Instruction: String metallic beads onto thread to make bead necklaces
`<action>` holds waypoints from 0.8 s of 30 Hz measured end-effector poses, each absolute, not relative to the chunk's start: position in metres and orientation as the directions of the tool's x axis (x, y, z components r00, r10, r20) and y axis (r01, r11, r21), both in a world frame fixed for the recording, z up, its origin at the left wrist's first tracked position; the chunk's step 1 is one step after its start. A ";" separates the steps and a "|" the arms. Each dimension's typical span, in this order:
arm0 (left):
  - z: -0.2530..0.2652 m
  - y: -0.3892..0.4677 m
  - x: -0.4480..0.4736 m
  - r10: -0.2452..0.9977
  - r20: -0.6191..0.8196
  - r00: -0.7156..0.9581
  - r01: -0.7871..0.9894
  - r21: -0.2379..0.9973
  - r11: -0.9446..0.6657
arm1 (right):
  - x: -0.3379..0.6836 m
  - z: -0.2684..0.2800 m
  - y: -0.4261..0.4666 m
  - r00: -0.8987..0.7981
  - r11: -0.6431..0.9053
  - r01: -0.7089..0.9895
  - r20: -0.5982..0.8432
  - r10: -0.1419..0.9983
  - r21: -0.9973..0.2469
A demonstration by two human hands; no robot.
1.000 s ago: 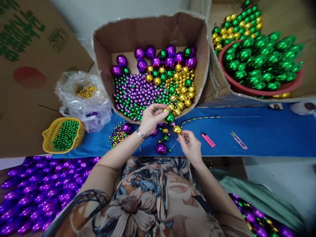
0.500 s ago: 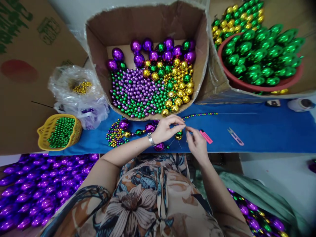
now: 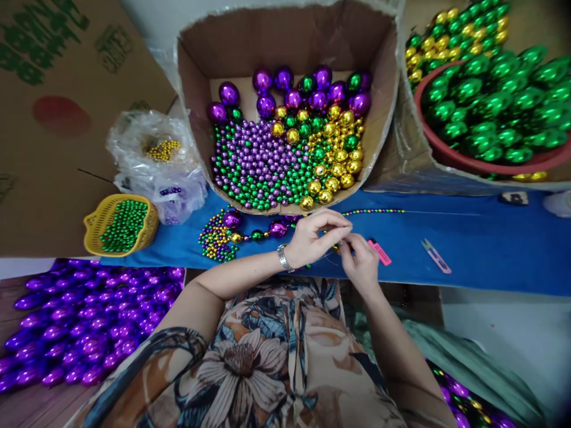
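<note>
My left hand (image 3: 314, 238), with a metal watch (image 3: 284, 258) at its wrist, pinches thumb and forefinger together just in front of the big box. The fingertips of my right hand (image 3: 360, 261) are also closed and meet the left ones. What they pinch is too fine to make out. Thin pale string (image 3: 331, 258) shows below the hands. A strand of large and small purple, green and gold beads (image 3: 257, 235) lies left of my left hand, partly hidden by it. Behind the hands, a strand of small beads (image 3: 375, 211) runs right, ending in a long thin line.
A cardboard box (image 3: 285, 41) of loose beads stands ahead. Pink-handled snips (image 3: 436, 257) and a pink tag-like piece (image 3: 380, 252) lie right on the blue cloth (image 3: 491, 255). A yellow basket (image 3: 93, 238) of green beads sits left; a red tub (image 3: 491, 167) of green ornaments is right.
The view has shifted, so most things appear further right. My fingertips have come closer together and now touch; before, a small gap showed between the hands.
</note>
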State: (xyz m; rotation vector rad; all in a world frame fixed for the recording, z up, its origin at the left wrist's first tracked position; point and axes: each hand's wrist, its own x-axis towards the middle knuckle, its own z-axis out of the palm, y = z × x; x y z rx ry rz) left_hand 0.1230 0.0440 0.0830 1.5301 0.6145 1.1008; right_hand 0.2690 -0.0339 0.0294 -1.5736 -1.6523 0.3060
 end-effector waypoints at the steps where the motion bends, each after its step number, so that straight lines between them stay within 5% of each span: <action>1: 0.080 0.042 0.122 0.838 0.314 0.445 -0.154 0.949 -0.274 | 0.270 0.029 -0.035 0.133 0.168 0.722 0.372 0.919 -0.671; 9: 0.024 0.045 0.127 0.636 0.237 0.734 0.111 0.883 -0.456 | 0.275 0.028 -0.036 0.326 -0.005 0.321 0.105 0.939 -0.947; 16: 0.009 0.050 0.148 0.601 0.146 0.786 0.187 0.870 -0.456 | 0.282 0.042 -0.035 0.386 -0.017 0.295 0.103 0.917 -0.955; 24: 0.004 0.054 0.150 0.576 0.122 0.809 0.197 0.866 -0.460 | 0.290 0.036 -0.029 0.425 -0.075 -0.024 -0.078 0.902 -0.997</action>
